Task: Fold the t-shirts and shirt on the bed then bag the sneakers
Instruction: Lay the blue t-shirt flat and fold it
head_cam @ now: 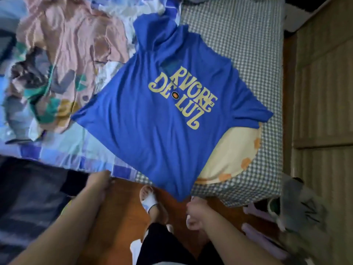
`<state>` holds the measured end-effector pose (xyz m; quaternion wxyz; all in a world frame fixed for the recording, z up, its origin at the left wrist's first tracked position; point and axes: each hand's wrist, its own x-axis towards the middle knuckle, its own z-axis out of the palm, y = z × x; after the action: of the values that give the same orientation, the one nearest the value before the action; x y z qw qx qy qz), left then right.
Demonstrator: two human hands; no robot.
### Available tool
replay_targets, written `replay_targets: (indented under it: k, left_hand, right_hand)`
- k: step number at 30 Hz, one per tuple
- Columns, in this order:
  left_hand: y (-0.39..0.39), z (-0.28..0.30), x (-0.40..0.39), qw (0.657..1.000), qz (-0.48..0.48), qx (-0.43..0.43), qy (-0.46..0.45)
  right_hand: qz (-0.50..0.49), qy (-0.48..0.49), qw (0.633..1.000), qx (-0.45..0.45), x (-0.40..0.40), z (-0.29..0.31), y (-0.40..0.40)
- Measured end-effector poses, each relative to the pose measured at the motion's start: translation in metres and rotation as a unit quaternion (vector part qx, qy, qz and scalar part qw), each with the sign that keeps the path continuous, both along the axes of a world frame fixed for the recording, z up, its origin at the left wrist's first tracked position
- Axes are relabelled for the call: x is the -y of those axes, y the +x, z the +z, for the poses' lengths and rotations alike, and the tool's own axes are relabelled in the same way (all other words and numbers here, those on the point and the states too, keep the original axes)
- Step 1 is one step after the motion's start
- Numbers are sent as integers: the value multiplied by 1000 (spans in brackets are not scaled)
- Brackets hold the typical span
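A blue t-shirt (152, 119) with yellow lettering lies spread print-up on the bed, and its lower corner hangs over the bed's edge. A crumpled pink shirt (72, 35) and a patterned garment (47, 92) lie in a heap to its left. My left hand (101, 181) is at the bed's edge, left of the blue t-shirt and apart from it, with blurred fingers. My right hand (193, 211) hovers just under the hanging corner, its fingers loosely curled with nothing seen in them.
A cream cushion with orange flowers (235, 150) sticks out from under the t-shirt on the checked sheet (238, 44). A patchwork blanket (63, 150) covers the bed's left side. My foot in a white slide (149, 197) stands on the wooden floor. Lilac and grey items (286, 211) lie at the right.
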<state>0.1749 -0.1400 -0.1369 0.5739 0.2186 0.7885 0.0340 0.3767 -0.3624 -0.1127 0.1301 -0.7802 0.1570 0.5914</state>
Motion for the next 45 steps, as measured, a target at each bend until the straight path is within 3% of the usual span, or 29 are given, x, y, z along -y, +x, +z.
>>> replay_targets:
  k: [3, 8, 16, 20, 24, 28, 30, 33, 36, 38, 41, 43, 45]
  left_hand:
    - [31, -15, 90, 991, -5, 88, -100]
    - [96, -39, 175, 983, 1, 127, -130]
    - [176, -71, 205, 957, 263, 115, -29]
    - [200, -95, 219, 920, 370, 131, 7]
    - [211, -95, 228, 898, 425, 107, 43]
    - [201, -85, 233, 871, 472, 99, 94]
    - [198, -78, 235, 878, 460, 67, 113]
    - [197, -67, 237, 899, 416, 7, 136]
    - [195, -54, 237, 931, 327, -51, 155]
    - [195, -44, 239, 949, 240, -97, 182]
    - [189, -39, 247, 965, 129, -113, 200]
    - [184, -37, 253, 971, 82, -95, 202]
    - [181, -43, 255, 978, 36, -82, 189]
  right_hand:
    - [40, -1, 999, -11, 1, 1, 55]
    - [6, 40, 988, 147, 1, 30, 218]
    - [-25, 132, 954, 267, -41, -14, 428]
    - [-121, 130, 968, 180, -44, -56, 477]
    - [-148, 155, 968, 127, -49, -70, 489]
    - [-249, 296, 899, 206, -38, -66, 497]
    - [-235, 340, 867, 279, -29, -49, 494]
    - [-103, 323, 840, 423, -18, -27, 486]
    - [-102, 341, 821, 447, -15, -18, 482]
    - [-182, 345, 829, 401, -21, -19, 481]
    - [-333, 345, 852, 211, -28, -27, 478]
    - [-303, 304, 894, 127, -30, -36, 471]
    - [-249, 251, 928, 121, -30, -47, 458]
